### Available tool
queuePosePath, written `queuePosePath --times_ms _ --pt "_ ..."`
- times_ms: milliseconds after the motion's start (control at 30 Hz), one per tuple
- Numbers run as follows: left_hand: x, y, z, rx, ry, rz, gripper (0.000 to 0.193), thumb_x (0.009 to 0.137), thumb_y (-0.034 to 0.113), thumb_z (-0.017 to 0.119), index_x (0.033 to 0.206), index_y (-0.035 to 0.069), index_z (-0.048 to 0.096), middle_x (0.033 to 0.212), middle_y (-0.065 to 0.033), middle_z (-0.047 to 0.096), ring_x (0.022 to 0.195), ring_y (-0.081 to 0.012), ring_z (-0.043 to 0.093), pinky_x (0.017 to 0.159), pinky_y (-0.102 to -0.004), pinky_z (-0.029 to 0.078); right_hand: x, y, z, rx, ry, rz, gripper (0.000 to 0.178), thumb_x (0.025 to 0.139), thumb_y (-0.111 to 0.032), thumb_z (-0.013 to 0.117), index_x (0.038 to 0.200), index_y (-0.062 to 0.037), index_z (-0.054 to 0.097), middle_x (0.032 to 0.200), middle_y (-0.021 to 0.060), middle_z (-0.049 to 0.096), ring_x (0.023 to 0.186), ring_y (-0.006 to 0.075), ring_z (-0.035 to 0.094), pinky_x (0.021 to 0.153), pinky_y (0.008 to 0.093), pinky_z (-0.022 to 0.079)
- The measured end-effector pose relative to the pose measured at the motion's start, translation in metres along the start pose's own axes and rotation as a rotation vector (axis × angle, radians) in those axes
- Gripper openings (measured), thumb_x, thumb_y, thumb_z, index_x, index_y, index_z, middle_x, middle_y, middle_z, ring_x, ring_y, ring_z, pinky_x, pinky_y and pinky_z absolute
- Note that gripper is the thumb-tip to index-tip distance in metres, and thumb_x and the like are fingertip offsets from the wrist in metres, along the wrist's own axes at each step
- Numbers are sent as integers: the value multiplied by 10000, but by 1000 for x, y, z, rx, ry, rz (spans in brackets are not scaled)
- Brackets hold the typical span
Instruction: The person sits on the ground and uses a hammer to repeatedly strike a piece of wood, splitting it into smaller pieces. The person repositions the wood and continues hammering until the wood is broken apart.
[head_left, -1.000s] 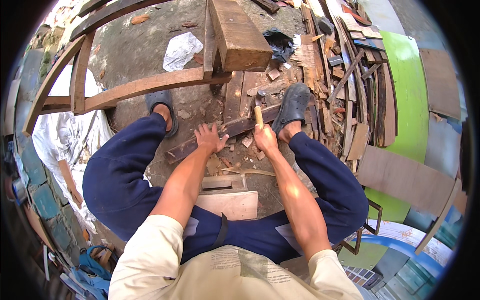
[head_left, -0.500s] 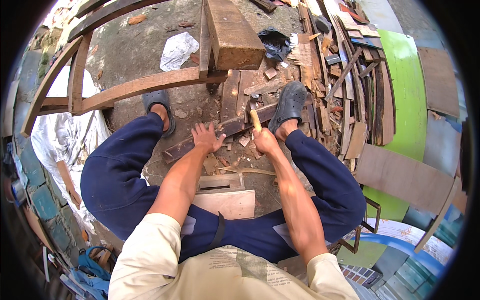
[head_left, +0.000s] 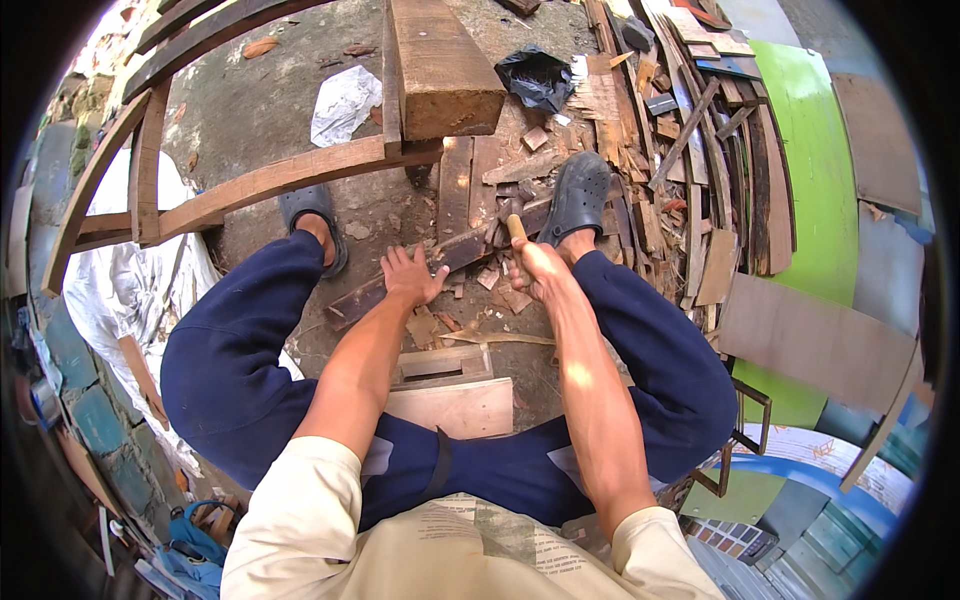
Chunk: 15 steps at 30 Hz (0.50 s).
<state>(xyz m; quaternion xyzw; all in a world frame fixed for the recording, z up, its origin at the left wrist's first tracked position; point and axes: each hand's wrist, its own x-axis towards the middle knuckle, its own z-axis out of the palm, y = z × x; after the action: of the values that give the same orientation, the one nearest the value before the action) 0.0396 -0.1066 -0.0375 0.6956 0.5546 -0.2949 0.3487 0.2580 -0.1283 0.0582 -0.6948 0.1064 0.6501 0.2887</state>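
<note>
Wooden plank (head_left: 464, 250) lies beneath the left hand (head_left: 411, 278), fingers spread.

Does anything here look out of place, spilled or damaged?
Yes: wood scraps lie strewn beside the dark board under the left hand, and a crumpled black plastic bag lies beyond them; both look like uncleared debris.

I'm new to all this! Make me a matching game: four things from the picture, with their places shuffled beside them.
1. yellow-handled hammer
2. long dark-brown wooden board
3. crumpled black plastic bag
4. flat bright green panel

A. to the right of the wood-scrap pile
B. under the left hand
C. gripped by the right hand
D. beyond the dark grey right clog

Pairs: 1-C, 2-B, 3-D, 4-A.
</note>
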Motion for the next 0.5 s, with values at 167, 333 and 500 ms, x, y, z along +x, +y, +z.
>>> queuePosePath --times_ms 167,333,500 --pt "2 0 1 -12 -5 8 907 949 686 395 1614 113 169 1634 -280 164 1533 -441 95 1221 -560 84 17 -51 -19 298 -34 288 177 1049 -198 443 1077 -23 448 775 128 575 480 177 515 368 277 472" --pt "5 1 -1 -16 -45 -1 914 950 688 390 1619 115 148 1642 -278 142 1537 -441 70 1225 -563 78 18 -44 -25 194 -59 264 152 1037 -168 476 1062 -22 442 753 92 542 524 170 530 385 285 467" --pt "7 -4 -2 -21 -72 -20 918 952 686 387 1623 117 127 1648 -273 125 1539 -441 55 1227 -562 73 -7 -5 -10 -425 -1 -169 379 980 -134 561 1333 -95 428 742 60 533 485 164 507 350 312 415"
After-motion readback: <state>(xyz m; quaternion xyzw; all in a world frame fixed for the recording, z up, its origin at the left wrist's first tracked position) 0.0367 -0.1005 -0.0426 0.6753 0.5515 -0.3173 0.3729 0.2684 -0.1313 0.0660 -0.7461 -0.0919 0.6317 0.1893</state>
